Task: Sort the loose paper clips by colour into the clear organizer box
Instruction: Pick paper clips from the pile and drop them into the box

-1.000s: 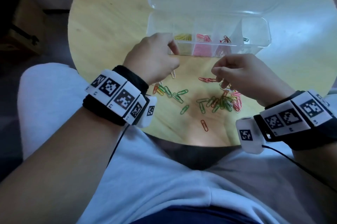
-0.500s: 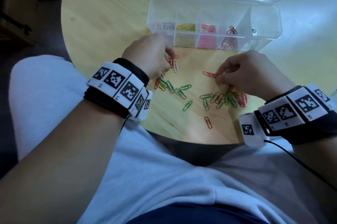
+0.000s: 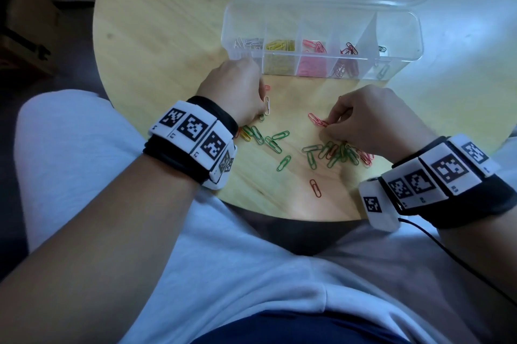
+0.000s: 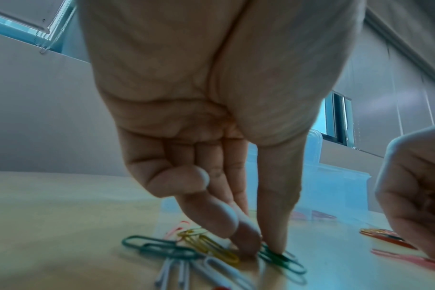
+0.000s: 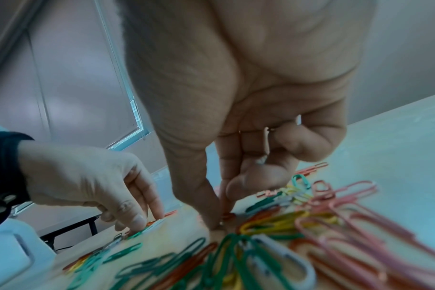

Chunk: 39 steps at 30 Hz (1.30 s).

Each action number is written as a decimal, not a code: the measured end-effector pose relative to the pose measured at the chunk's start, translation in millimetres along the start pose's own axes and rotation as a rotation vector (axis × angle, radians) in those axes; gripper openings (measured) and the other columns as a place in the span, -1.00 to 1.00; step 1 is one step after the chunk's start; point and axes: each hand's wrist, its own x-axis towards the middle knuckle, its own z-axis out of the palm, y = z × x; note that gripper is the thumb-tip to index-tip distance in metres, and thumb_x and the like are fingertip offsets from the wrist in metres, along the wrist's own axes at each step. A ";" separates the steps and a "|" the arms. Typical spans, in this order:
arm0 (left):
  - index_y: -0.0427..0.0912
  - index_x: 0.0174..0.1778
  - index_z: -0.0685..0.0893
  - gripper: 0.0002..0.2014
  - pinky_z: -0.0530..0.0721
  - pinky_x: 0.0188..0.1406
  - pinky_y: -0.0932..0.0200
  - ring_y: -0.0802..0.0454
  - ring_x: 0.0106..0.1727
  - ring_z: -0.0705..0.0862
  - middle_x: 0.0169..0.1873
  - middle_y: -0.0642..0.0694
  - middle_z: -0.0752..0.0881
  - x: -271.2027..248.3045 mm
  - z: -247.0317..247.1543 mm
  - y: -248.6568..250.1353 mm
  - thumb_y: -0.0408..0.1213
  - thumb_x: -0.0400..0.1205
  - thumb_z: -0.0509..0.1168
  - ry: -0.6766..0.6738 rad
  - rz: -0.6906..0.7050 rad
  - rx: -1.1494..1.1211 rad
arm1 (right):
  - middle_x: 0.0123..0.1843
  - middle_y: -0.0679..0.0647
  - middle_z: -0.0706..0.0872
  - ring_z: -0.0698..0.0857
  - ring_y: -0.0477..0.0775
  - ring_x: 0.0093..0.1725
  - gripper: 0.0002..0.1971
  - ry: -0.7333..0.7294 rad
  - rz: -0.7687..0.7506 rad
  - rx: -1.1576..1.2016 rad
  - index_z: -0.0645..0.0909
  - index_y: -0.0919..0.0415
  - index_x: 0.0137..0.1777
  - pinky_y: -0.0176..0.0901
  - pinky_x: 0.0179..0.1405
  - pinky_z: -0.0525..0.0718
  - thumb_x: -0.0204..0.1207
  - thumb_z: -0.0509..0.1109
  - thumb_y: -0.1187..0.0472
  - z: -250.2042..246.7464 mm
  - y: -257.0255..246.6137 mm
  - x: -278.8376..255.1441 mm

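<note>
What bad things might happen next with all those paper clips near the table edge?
1. The lone red clip lies close to the table edge; a wrist sweeping past could knock it off.
2. The right pile looks tangled, so lifting one clip may drag others along, perhaps into the wrong compartment of the organizer box.
3. The left hand works among green, yellow and white clips lying together, so it might pick up mixed colours.

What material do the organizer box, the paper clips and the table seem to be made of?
Organizer box: clear, glossy plastic, as the contents show through its walls.
Paper clips: probably wire with a coloured coating, thin bent loops in uniform colours.
Table: pale wood or wood-look laminate, with visible grain.
</note>
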 end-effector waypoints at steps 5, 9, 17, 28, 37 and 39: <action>-0.09 -0.22 0.82 -0.88 0.67 -0.14 0.11 -0.08 -0.13 0.73 -0.22 -0.04 0.80 -2.9 -2.5 3.7 -0.12 0.47 0.49 -0.002 -0.016 0.058 | -0.24 -0.02 0.78 0.75 0.05 -0.19 -0.81 -0.006 0.005 -0.043 0.68 -0.06 -0.42 -0.12 -0.23 0.69 0.22 0.66 0.00 -2.6 -1.2 -1.2; -0.04 -0.20 0.82 -0.91 0.65 -0.12 0.11 -0.08 -0.12 0.71 -0.27 0.01 0.75 -7.6 -6.7 5.2 -0.18 0.50 0.41 -0.014 -0.031 0.042 | -0.34 -0.03 0.73 0.70 0.02 -0.29 -0.78 -0.024 0.021 -0.054 0.67 -0.04 -0.42 -0.18 -0.32 0.59 0.20 0.67 -0.03 -0.9 -3.6 0.4; -0.08 -0.35 0.79 -0.95 0.47 -0.42 0.41 0.31 -0.29 0.63 -0.35 0.11 0.71 -13.6 -22.7 1.7 -0.31 0.42 0.47 0.005 -0.022 -0.155 | -0.31 0.00 0.74 0.68 -0.01 -0.27 -0.82 -0.050 0.015 -0.026 0.72 0.03 -0.33 -0.19 -0.36 0.58 0.23 0.66 0.01 0.7 -1.4 2.4; -0.13 -0.48 0.64 -0.71 0.36 -0.44 0.19 -0.04 -0.42 0.42 -0.56 -0.04 0.49 -15.9 -34.5 -2.3 -0.39 0.54 0.17 -0.177 -0.023 -0.105 | -0.34 0.11 0.66 0.58 0.04 -0.32 -0.75 -0.088 -0.010 0.031 0.63 0.24 -0.31 -0.16 -0.40 0.47 0.49 0.31 0.09 -3.8 -5.1 -4.8; -0.10 -0.43 0.77 -0.67 0.35 -0.46 0.11 0.00 -0.43 0.47 -0.49 0.00 0.55 -13.7 -33.8 -10.5 -0.20 0.60 0.21 -0.329 -0.151 0.061 | -0.62 0.04 0.35 0.30 0.04 -0.60 -0.62 -0.084 0.130 0.711 0.34 0.08 -0.59 -0.18 -0.55 0.19 0.47 0.16 0.31 -27.4 2.1 -1.5; -0.16 -0.43 0.76 -0.71 0.43 -0.39 0.14 -0.07 -0.36 0.58 -0.45 -0.07 0.65 -14.2 -33.5 -14.9 -0.11 0.54 0.33 -0.376 -0.159 0.100 | -0.56 0.13 0.39 0.38 0.09 -0.57 -0.69 -0.088 0.114 0.806 0.36 0.17 -0.49 -0.16 -0.56 0.26 0.48 0.20 0.38 -31.9 5.6 -3.2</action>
